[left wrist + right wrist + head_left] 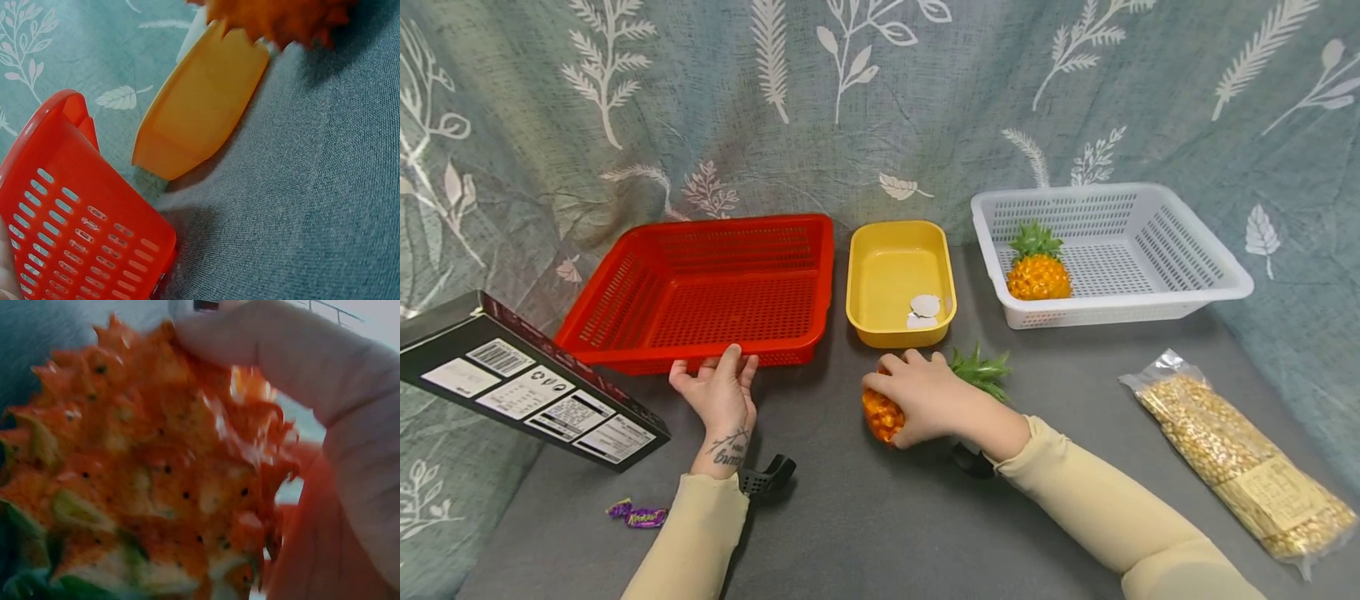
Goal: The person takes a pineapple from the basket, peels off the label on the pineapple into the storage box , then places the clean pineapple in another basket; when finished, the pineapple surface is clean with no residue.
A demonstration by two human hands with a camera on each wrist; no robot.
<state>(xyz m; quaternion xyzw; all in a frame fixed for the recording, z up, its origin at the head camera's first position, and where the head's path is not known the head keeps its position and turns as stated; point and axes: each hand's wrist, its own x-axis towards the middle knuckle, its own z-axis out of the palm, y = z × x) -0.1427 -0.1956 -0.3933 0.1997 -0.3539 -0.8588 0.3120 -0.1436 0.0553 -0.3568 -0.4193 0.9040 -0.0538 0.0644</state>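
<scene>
In the head view my left hand (722,396) is at the near rim of the red plastic basket (737,350), its fingers holding the edge. The basket's slotted side (81,237) fills the lower left of the left wrist view. My right hand (932,400) grips an orange pineapple (882,414) from above, in front of the yellow bin. Its green leaves (981,372) stick out to the right behind the hand. In the right wrist view the spiky orange skin (150,462) is close up, with a finger curled over it.
The yellow bin (891,279) has white round pieces (925,306) inside. A white basket (1120,312) holds another pineapple (1039,277). A bag of corn kernels (1232,458) lies right. A black box (542,375) stands tilted at left, near a purple-wrapped candy (646,517).
</scene>
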